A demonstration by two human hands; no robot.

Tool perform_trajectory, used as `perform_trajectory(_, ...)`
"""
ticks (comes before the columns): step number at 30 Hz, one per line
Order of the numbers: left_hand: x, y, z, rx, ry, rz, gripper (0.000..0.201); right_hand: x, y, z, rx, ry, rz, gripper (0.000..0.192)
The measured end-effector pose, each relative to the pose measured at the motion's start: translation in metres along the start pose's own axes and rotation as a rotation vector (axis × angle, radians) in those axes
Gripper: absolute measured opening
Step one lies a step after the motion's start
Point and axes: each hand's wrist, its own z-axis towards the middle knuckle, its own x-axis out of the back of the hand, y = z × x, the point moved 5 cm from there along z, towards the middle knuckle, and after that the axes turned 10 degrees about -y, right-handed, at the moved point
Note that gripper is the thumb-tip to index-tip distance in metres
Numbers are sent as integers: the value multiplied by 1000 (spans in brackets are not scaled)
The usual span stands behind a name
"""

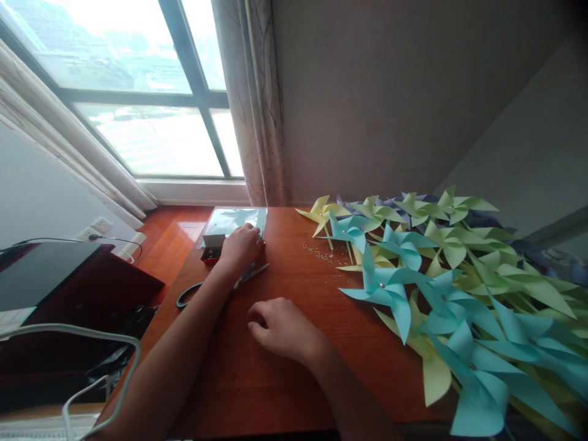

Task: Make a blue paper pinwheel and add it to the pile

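Observation:
At the far left of the table, my left hand (pixel 241 248) reaches over the near edge of a packet of light blue paper (pixel 236 219). Its fingers are curled downward, and what they may hold is hidden. Beside that wrist stands a small open box (pixel 212 253) with dark contents. A pair of scissors (pixel 189 295) lies beneath my left forearm, its blades showing on the right side. My right hand (pixel 281 326) rests on the table in the middle, loosely bent, with a gap between thumb and fingers and nothing visible in it.
Many paper pinwheels (pixel 383 286) in blue, green and yellow cover the table's right side. Tiny scattered bits (pixel 324 252) lie beside them. A white cable (pixel 68 329) loops at the lower left, near a dark red case (pixel 92 300). Curtains (pixel 252 104) hang by the window.

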Motion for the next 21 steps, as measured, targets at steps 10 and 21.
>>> perform_trajectory(10, 4, 3, 3, 18, -40, 15, 31, 0, -1, 0, -6, -3, -19, 26)
perform_trajectory(21, 8, -9, 10, 148, -34, 16, 36, -1, 0, 0, -10, 31, -12, 24)
